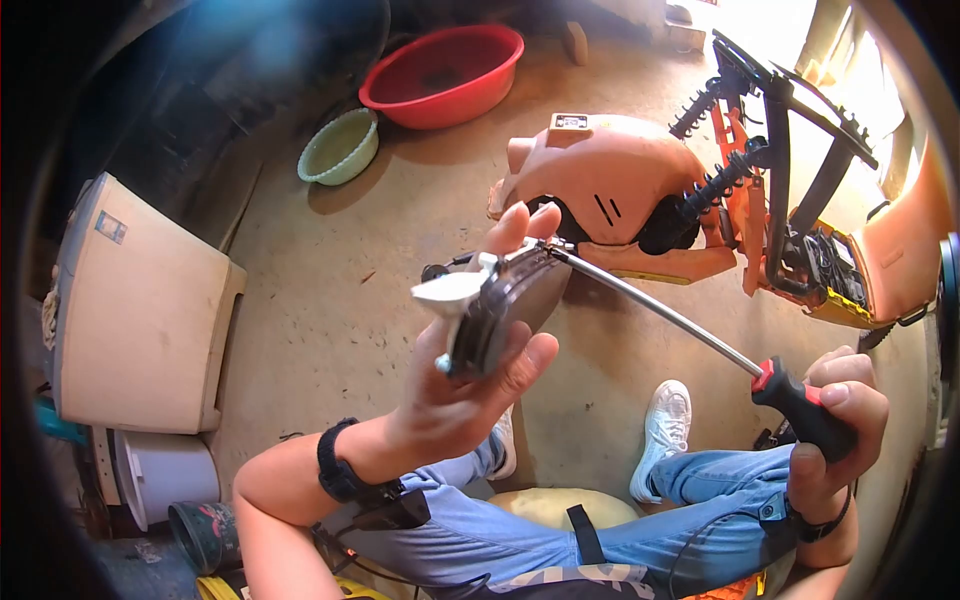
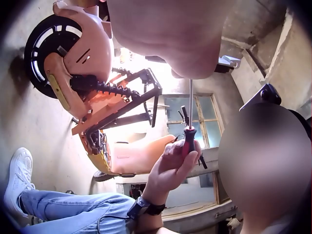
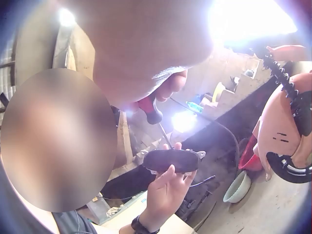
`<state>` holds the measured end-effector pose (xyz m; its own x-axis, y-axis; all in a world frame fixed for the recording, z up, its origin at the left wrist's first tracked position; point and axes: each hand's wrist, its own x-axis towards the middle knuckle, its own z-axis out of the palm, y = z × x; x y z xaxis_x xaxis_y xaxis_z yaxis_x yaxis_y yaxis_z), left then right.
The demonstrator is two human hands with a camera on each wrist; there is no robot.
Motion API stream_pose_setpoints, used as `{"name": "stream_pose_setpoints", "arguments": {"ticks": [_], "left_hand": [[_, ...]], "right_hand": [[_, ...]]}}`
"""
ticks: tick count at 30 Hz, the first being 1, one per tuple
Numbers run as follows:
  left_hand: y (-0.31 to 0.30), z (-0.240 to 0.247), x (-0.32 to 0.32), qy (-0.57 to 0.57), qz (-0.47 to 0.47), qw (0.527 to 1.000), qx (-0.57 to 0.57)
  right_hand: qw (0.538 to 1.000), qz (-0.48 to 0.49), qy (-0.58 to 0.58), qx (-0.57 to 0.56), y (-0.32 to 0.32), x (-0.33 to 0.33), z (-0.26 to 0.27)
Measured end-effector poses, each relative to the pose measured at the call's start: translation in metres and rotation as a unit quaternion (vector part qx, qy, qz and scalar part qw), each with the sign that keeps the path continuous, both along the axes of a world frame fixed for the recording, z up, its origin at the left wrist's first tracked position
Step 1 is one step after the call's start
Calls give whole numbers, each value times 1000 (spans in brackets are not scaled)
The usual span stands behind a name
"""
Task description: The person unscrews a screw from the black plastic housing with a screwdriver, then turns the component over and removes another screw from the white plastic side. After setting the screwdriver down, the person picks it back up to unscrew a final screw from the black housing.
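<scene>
My left hand [image 1: 435, 415] holds up a dark, oval display-like unit [image 3: 171, 161] by its edges, thumb on one face and fingers behind. It has pale mounting tabs at its ends, and a short dark cable hangs near it in the right wrist view. My right hand [image 1: 868, 425] grips the black and red handle of a screwdriver [image 1: 665, 318]. Its long metal shaft runs to the left, with the tip right at the unit's upper edge. In the left wrist view, the palm hides the unit and the shaft's far end.
Ahead stands a partly dismantled orange scooter frame [image 1: 620, 175] with black springs [image 1: 722, 187]. Behind are a red basin [image 1: 445, 110] and a pale green bowl [image 1: 340, 150]. To the left are a large white box [image 1: 140, 300] and a white bucket [image 1: 170, 480]. Two white shoes rest on the floor.
</scene>
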<state>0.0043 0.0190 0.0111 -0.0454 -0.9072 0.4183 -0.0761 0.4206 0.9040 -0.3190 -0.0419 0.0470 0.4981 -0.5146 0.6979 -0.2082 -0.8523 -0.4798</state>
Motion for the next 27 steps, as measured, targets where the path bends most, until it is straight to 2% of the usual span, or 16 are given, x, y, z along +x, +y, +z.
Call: {"name": "stream_pose_setpoints", "arguments": {"ticks": [1,2,5,6,9,11,13,15,16,18,19,20,22,24,26,27], "left_hand": [[-1,-1,5,-91,11,995,-46],[-2,1,9,-122,-1,990,-65],[1,1,8,-129,24,987,-87],[-1,1,1,-59,50,988,-133],[-3,3,1,-74,59,977,-193],[1,6,-1,-95,76,974,-193],[7,6,-4,-112,92,971,-191],[10,3,-7,-72,100,982,-147],[5,5,-8,-104,120,969,-188],[13,6,-6,-82,108,979,-152],[16,7,-5,-59,95,987,-113],[15,9,-7,-96,123,979,-132],[17,11,-8,-88,126,980,-123],[15,10,-7,-81,129,982,-113],[7,5,-4,-146,136,959,-203],[5,6,-5,-145,136,959,-203]], "right_hand": [[1000,5,-4,11,0,0,0],[1000,12,-8,22,-1,0,-1],[998,-21,-37,50,-1,-4,-8],[988,-63,-70,123,8,-1,-8],[974,-78,-116,178,8,4,-10],[975,-75,-116,173,5,6,-12],[956,-70,-152,239,5,8,-10],[952,-67,-144,262,5,9,-3],[944,-40,-136,297,4,9,-2],[930,-8,-127,344,0,7,-4],[930,-8,-127,344,0,9,-4],[928,-9,-136,346,0,13,-3],[926,-10,-144,349,0,22,1],[902,-42,-181,390,1,30,8],[902,-30,-186,388,0,28,4],[903,-19,-192,385,-1,25,3]]}}
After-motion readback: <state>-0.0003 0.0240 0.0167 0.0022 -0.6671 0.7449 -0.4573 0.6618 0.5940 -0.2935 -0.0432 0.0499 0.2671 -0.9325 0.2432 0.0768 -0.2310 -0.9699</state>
